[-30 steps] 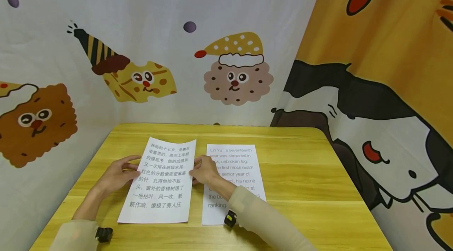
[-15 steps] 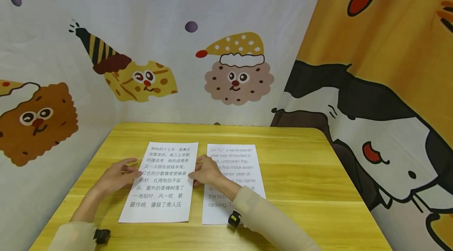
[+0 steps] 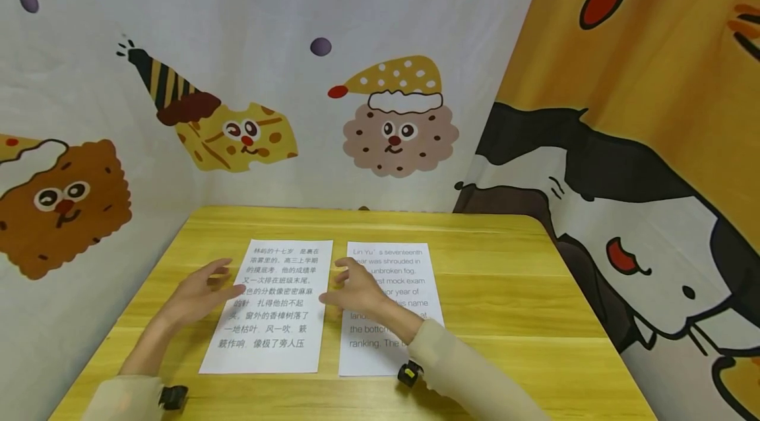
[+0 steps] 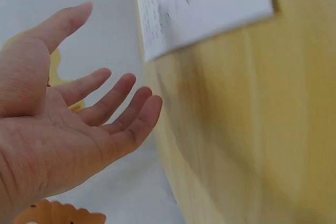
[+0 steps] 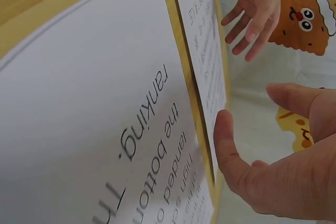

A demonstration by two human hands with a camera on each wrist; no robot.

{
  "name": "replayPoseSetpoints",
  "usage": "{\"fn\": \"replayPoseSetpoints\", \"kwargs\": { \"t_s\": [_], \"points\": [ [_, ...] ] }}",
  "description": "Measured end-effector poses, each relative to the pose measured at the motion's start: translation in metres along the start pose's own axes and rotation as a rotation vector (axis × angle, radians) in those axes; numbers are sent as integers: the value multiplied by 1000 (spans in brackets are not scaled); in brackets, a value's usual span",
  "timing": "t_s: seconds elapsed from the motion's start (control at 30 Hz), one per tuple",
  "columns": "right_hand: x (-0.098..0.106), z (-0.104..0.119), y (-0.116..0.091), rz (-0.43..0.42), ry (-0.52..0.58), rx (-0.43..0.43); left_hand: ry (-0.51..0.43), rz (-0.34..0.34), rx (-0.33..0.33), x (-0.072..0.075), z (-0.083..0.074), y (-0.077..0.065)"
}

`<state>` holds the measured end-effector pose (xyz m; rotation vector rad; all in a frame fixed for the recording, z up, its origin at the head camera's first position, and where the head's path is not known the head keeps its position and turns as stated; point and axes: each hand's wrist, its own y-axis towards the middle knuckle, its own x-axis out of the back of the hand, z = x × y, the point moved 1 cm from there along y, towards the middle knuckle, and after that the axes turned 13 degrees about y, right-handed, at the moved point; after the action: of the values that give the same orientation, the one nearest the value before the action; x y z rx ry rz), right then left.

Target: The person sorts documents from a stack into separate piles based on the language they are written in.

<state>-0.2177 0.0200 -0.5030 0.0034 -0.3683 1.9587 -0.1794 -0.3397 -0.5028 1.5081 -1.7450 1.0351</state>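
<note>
Lowered since a second ago, the Chinese-printed sheet [image 3: 261, 360] now lies flat, its far edge no longer curved up, and both hands have let go of its sides. It rests on the yellow wood-grained table [image 3: 510, 302], left of the middle, between the two hands. Over its left edge hovers the left hand [image 3: 198, 290], fingers relaxed and parted, the thumb tip reaching across the margin in the head view; the left wrist view shows this hand raised, apart from the paper. On the right, the right hand [image 3: 359, 292] has its thumb and fingers spread loosely, the thumb tip overlapping the sheet's right edge in the head view; whether it touches the paper I cannot tell. Just right of that sheet, across a narrow strip of table, lies the English-printed sheet [image 3: 411, 281], partly hidden by the right hand. Beyond the table's far edge hangs a cartoon-printed curtain [image 3: 255, 18].
</note>
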Motion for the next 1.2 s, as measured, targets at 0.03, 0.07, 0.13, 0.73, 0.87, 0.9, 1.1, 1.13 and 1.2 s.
{"fn": "replayPoseSetpoints", "kwargs": {
  "t_s": [0.03,0.07,0.13,0.73,0.87,0.9,1.1,1.13,1.2],
  "points": [
    [2,0,-2,2,1,6,-5,-3,-3,-1,-4,0],
    [5,0,-5,5,5,10,-12,-6,-6,-1,-8,1],
    [10,-1,-10,11,20,24,-23,-9,-17,-4,-18,1],
    [75,-20,-45,-93,-76,95,-101,-4,-243,-45,-97,19],
    [90,-27,-50,-136,-92,116,-118,23,-253,-52,-110,23],
    [93,-29,-51,-148,-96,118,-123,29,-256,-54,-113,25],
    [113,-40,-57,-248,-148,103,-158,69,-246,-69,-130,30],
    [117,-42,-58,-265,-162,101,-163,74,-244,-72,-132,30],
    [123,-47,-60,-296,-195,107,-171,85,-247,-78,-137,31]
  ]
}}
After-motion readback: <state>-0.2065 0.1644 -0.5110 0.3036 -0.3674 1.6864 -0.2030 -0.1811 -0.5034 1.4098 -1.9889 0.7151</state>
